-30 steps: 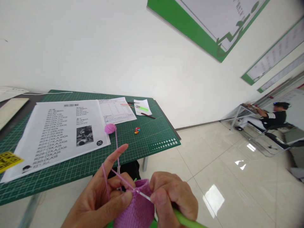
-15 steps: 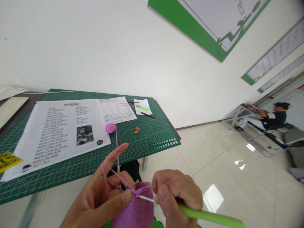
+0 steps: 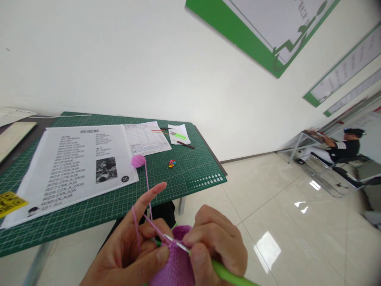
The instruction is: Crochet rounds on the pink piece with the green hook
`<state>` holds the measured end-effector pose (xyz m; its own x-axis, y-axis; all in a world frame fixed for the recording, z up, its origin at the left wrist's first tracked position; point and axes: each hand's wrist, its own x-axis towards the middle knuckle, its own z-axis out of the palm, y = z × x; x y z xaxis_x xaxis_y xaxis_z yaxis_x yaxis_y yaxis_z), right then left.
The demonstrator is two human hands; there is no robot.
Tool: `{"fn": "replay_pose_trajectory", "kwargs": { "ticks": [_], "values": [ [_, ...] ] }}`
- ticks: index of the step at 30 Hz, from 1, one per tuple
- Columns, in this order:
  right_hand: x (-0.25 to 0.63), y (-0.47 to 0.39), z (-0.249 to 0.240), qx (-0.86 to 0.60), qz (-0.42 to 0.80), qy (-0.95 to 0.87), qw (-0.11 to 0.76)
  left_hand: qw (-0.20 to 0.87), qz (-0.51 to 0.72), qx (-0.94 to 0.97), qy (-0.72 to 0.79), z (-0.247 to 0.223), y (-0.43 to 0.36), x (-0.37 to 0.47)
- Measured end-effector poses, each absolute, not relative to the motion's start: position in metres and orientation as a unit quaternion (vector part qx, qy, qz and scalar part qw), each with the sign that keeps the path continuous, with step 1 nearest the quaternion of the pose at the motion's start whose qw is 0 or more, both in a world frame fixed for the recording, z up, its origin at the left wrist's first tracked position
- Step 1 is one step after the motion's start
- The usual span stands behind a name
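A purple crocheted piece (image 3: 174,266) hangs between my hands at the bottom of the head view, its rim uppermost. My left hand (image 3: 131,250) pinches that rim between thumb and fingers, with the index finger stretched up and purple yarn (image 3: 135,222) looped round it. In my right hand (image 3: 217,242) is a crochet hook with a green handle (image 3: 229,274). Its silver shaft (image 3: 181,246) passes through the rim, and the tip lies by the working strand near my left fingers. The strand runs up to a small purple yarn ball (image 3: 138,161) on the cutting mat.
On the green cutting mat (image 3: 178,182) lie a printed pattern sheet (image 3: 74,159), a form (image 3: 149,139), small coloured clips (image 3: 172,163) and green-handled snips (image 3: 179,136). A yellow card (image 3: 12,203) is at the left. A seated person (image 3: 342,147) is far right.
The hook has pushed leftward through the rim, its tip now showing by my left fingers. My right hand has come closer to the left one, and the green handle has swung lower.
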<state>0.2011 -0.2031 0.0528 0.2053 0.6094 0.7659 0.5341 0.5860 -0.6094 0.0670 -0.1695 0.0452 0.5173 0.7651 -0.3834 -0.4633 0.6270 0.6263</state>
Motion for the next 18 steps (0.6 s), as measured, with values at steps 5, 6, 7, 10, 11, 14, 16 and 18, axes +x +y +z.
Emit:
{"fn": "replay_pose_trajectory", "kwargs": {
  "ticks": [5, 6, 7, 10, 11, 14, 16, 18],
  "values": [
    [0.201, -0.200, 0.057, -0.485, 0.072, -0.642, 0.589, 0.840, 0.377, 0.220, 0.323, 0.048, -0.169, 0.066],
    [0.201, -0.199, 0.058, -0.484, 0.086, -0.644, 0.586, 0.840, 0.375, 0.220, 0.324, 0.048, -0.169, 0.066],
    [0.200, -0.199, 0.059, -0.484, 0.096, -0.646, 0.582, 0.839, 0.375, 0.225, 0.323, 0.047, -0.169, 0.066],
    [0.199, -0.199, 0.058, -0.491, 0.114, -0.635, 0.586, 0.824, 0.378, 0.266, 0.327, 0.043, -0.170, 0.065],
    [0.198, -0.199, 0.057, -0.493, 0.126, -0.624, 0.593, 0.815, 0.380, 0.284, 0.333, 0.042, -0.170, 0.065],
    [0.197, -0.201, 0.050, -0.508, 0.175, -0.575, 0.617, 0.790, 0.380, 0.330, 0.350, 0.041, -0.170, 0.065],
    [0.195, -0.202, 0.045, -0.525, 0.192, -0.541, 0.628, 0.782, 0.382, 0.347, 0.351, 0.042, -0.169, 0.066],
    [0.194, -0.203, 0.041, -0.540, 0.195, -0.516, 0.635, 0.780, 0.386, 0.351, 0.346, 0.043, -0.169, 0.066]
  ]
}}
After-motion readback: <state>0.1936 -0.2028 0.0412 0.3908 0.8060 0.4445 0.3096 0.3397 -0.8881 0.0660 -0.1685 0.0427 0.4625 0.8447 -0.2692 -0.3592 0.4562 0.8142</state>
